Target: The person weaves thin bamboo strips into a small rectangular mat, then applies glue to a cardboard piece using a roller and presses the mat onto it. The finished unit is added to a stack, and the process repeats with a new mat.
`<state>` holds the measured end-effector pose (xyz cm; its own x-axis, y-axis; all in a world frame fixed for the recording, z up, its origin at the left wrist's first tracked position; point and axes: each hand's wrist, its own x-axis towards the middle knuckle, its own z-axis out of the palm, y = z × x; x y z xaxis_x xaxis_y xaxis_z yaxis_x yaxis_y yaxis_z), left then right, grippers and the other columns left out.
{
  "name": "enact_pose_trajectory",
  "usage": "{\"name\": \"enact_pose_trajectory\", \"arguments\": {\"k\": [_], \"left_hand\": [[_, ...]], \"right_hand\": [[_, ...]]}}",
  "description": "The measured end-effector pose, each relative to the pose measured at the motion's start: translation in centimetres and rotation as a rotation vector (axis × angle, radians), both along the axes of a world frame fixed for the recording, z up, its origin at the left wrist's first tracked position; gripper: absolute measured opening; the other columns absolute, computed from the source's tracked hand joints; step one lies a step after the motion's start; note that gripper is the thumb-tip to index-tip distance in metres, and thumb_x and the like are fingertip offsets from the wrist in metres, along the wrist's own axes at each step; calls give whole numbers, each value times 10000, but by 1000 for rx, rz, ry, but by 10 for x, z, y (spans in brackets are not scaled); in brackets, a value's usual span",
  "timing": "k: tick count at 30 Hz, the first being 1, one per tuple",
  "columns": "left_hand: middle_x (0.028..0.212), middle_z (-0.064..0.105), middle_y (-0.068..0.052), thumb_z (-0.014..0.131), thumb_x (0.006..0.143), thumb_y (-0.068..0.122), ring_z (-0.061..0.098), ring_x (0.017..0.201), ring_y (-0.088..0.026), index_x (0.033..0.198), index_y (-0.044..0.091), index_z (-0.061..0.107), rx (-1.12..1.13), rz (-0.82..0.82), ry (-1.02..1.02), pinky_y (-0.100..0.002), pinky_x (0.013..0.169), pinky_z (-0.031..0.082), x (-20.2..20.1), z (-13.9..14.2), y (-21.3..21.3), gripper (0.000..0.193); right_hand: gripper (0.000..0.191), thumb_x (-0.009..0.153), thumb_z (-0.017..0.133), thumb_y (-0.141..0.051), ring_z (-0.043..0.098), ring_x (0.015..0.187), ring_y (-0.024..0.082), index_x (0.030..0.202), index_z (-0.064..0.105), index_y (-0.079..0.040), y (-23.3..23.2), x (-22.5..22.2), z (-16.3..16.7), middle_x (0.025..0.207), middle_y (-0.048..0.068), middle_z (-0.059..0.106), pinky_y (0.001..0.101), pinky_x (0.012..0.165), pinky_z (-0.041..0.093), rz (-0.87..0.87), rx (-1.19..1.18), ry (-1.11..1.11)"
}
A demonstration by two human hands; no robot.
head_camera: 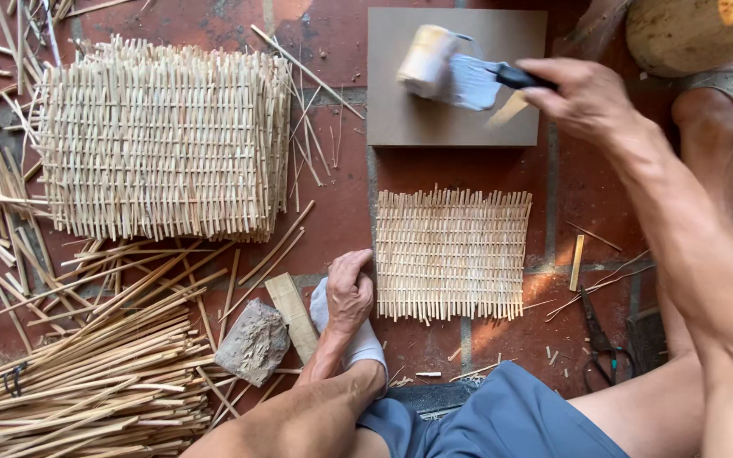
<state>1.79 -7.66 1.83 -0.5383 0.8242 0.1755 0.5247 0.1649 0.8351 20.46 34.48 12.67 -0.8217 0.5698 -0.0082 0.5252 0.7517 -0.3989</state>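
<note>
While the head camera looks down on a red tiled floor (341, 212), the entries run:

Right hand: right hand (583, 97), fingers closed round the black handle of a paint roller (447, 72), which blurs.
Roller position: over a brown square board (409, 127); long axis of handle running left from the fingers, roller head at the far left end.
Left hand: left hand (349, 293), fingers curled loosely on a white-socked foot (358, 339), gripping nothing; well apart from the roller.
Woven mats: one small mat (453, 253) just below the board; one stack of mats (163, 140) at left.
Loose items: one grey stone (254, 342), one wooden block (292, 315), one pair of scissors (600, 343), bamboo strips (78, 382) uncounted.
</note>
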Motion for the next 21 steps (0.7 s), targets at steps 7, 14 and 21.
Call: {"name": "enact_pose_trajectory", "arguments": {"k": [7,14,21], "left_hand": [[1113,734,-156,555,766,-97,681,1112,-341,1132,9,695,-1,-1,-5,-426,1012,516,-1,4,1,406],[1106,731,-156,552,764,-103,685,1106,-342,1130,15,694,18,1,-16,-427,1008,523,0,3,0,410],[1110,733,-158,551,756,-102,685,1112,-343,1136,14,694,14,14,-3,-430,1011,517,-1,-2,1,422]], "right_hand": [[348,1047,707,-308,708,898,292,1371,706,-182,13,-23,10,1081,90,756,440,732,567,101,229,-125],[280,1009,714,-249,702,930,289,1241,722,-92,-8,109,34,1106,144,727,389,786,559,-115,100,-1],[269,1052,735,-287,694,843,270,1308,752,-207,6,17,13,932,98,733,407,721,547,-19,170,-121]]}}
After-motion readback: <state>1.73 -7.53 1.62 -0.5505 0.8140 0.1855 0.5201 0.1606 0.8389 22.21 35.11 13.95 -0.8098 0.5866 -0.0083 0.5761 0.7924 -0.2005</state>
